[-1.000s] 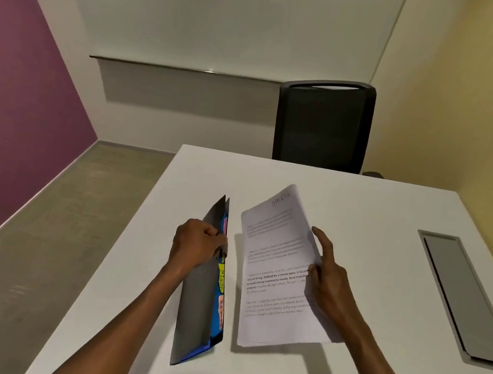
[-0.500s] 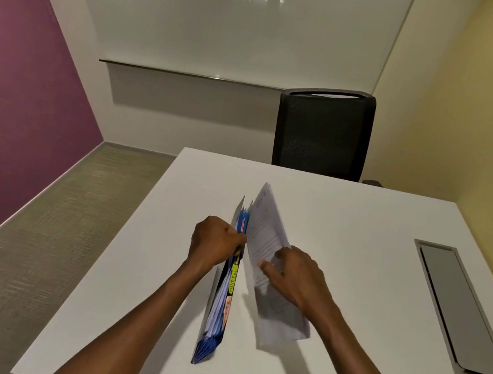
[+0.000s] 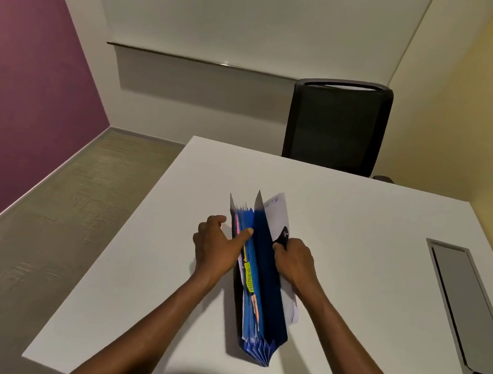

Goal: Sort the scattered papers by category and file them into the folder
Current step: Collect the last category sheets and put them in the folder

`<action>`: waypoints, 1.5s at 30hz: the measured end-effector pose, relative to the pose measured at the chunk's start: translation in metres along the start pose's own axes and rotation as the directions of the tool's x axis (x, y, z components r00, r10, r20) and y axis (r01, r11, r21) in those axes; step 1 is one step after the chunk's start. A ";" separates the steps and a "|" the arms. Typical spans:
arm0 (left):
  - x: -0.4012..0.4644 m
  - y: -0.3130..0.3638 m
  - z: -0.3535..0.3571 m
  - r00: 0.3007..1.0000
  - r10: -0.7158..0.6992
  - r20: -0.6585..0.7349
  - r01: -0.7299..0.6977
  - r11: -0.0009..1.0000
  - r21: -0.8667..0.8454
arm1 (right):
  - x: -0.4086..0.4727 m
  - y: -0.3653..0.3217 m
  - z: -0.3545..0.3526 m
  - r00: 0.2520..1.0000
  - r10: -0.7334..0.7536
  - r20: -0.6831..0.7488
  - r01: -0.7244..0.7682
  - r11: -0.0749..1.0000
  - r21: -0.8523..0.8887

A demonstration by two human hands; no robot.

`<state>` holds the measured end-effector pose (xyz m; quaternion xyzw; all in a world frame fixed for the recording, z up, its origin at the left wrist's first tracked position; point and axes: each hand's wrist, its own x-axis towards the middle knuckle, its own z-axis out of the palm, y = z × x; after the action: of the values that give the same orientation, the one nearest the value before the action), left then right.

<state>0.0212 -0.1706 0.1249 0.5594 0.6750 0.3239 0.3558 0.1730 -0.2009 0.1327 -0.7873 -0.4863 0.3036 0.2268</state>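
A blue accordion folder stands on its spine on the white table, its pockets spread and coloured tabs showing, one of them yellow. My left hand grips the left cover and dividers, fingers reaching into the pockets. My right hand presses against the folder's dark blue right flap beside a black clasp. A white printed sheet sticks up behind that flap, its lower corner showing at the right; which pocket it sits in I cannot tell.
A grey cable hatch is set into the table at the right. A black office chair stands at the far edge. The table's left edge drops to grey carpet. A whiteboard covers the back wall.
The printed sheet went from lying open under my right hand to upright behind the folder's right flap. The folder has spread wider, and my right hand moved onto the flap.
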 end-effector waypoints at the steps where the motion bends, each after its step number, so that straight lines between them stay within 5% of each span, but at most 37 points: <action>1: 0.000 -0.012 0.003 0.996 -0.081 0.043 0.080 0.996 0.029 | 0.001 0.001 0.000 0.999 0.028 0.016 -0.029 0.996 0.084; 5: -0.001 -0.042 0.006 0.922 -0.294 0.250 0.339 0.927 -0.161 | -0.002 0.004 0.000 0.993 0.107 0.054 -0.119 0.945 0.304; 14: -0.003 -0.062 0.002 0.911 -0.322 0.257 0.390 0.877 -0.280 | 0.003 0.015 -0.009 0.990 0.138 0.013 -0.135 0.940 0.313; 21: -0.012 -0.045 0.010 0.992 0.041 0.121 -0.046 0.998 0.032 | 0.004 0.026 -0.016 0.988 0.150 0.033 -0.154 0.944 0.292; 32: -0.019 -0.023 0.028 0.978 -0.079 0.195 0.035 0.975 0.220 | 0.004 0.038 -0.018 0.986 0.167 0.022 -0.166 0.937 0.306; 45: -0.001 -0.003 0.020 0.974 -0.043 0.222 -0.011 0.971 0.239 | 0.009 0.049 -0.026 0.987 0.158 0.003 -0.155 0.960 0.235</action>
<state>0.0369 -0.1710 0.1117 0.6257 0.6686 0.1721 0.3630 0.2257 -0.2151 0.1169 -0.7934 -0.3816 0.3696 0.2972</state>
